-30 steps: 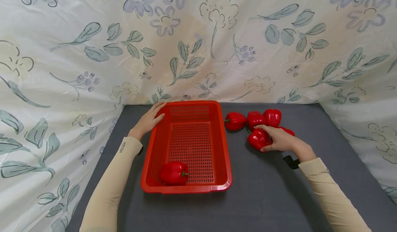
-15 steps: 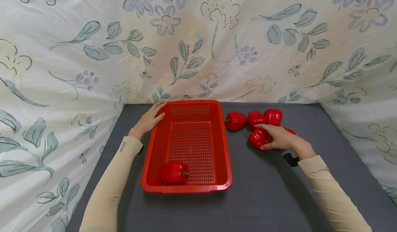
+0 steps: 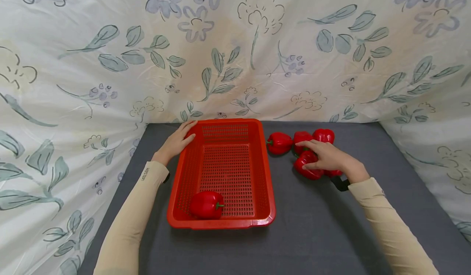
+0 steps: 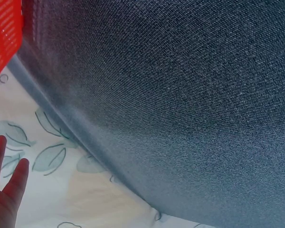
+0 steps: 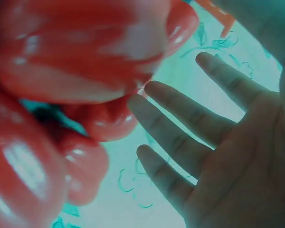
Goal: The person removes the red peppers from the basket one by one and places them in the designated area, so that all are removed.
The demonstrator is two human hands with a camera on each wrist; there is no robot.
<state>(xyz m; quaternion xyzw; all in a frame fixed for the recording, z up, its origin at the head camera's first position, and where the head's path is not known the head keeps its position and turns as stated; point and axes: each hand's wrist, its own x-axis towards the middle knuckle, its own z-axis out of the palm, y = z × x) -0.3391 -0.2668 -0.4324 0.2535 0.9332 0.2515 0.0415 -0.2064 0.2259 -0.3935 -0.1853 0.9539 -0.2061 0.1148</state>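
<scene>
Open grey table (image 3: 312, 234) is left along the front edge; the far edge is blocked by basket (image 3: 268, 185) and peppers (image 3: 279, 143).

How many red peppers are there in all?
6 visible: one pepper in the basket, and five on the mat by the right hand: leftmost, middle, back, front, and one half hidden under the hand. More may be hidden.

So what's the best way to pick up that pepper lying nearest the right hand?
Probably from above, around its broad body. The pepper lies on its side on the mat, other peppers crowd it behind, and its small stem looks a poor handle. The right hand is already over it with fingers spread, so thumb in front and fingers behind should fit.
</scene>
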